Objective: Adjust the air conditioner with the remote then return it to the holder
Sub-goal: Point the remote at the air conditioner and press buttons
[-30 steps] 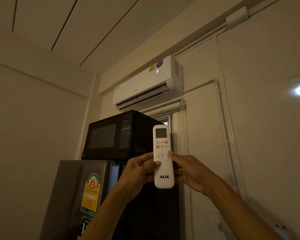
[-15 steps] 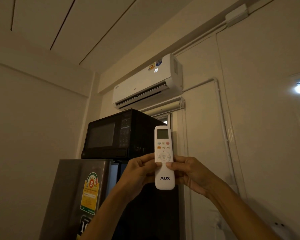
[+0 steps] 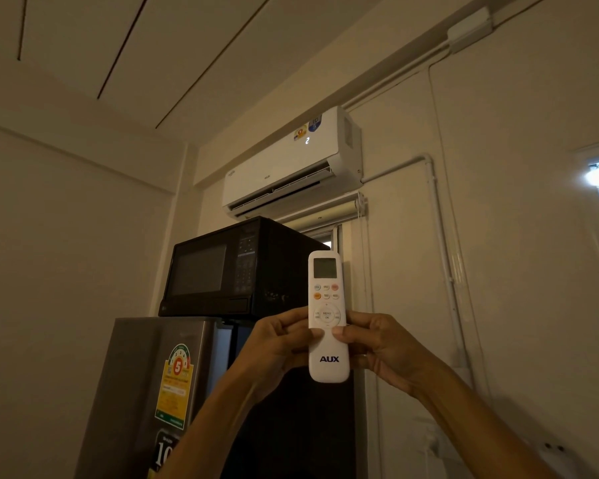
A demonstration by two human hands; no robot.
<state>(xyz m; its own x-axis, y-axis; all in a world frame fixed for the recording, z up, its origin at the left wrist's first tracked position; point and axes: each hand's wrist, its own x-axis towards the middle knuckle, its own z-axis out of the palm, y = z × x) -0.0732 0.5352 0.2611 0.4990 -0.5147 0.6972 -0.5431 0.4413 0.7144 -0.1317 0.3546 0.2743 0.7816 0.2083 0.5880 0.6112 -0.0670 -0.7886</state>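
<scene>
A white remote point(image 3: 328, 316) marked AUX is held upright, its small screen at the top and buttons facing the camera. Above it, a white wall-mounted air conditioner point(image 3: 291, 164) has its louvre open; its panel display appears to read 2, partly indistinct.

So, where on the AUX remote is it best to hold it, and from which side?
Grip the plain lower body of the AUX remote across its narrow sides, coming from below. It stands upright, and the left hand and right hand already pinch it there, leaving the screen and upper buttons uncovered.
</scene>
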